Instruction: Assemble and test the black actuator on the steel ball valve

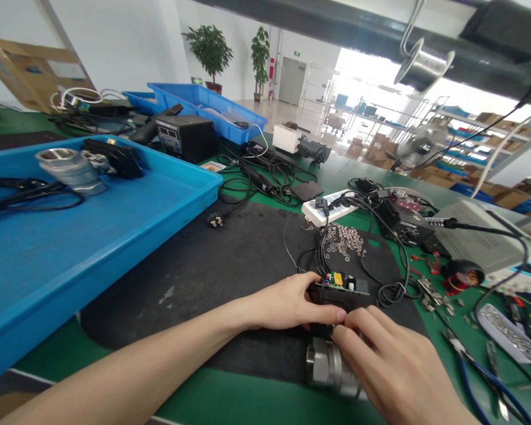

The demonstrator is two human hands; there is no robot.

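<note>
My left hand [287, 304] grips a black housing [336, 297] from its left side, thumb along the front. An open circuit board [353, 287] with a yellow part and other components shows at the top of that housing. Fingers closed, my right hand [392, 360] pinches at the housing's lower front, beside my left thumb; what lies between its fingertips is hidden. Just below is a steel ball valve body [325, 363], lying on its side, partly covered by my right hand. Whether the housing is joined to the valve cannot be seen.
A blue tray [159, 227] at left holds another steel valve [68, 168]. Cables, a white power strip [325, 206] and many small metal rings [347, 239] lie beyond my hands. Blue-handled pliers [464, 366] and a parts box [508, 332] are at right. A solder spool [425, 64] hangs above.
</note>
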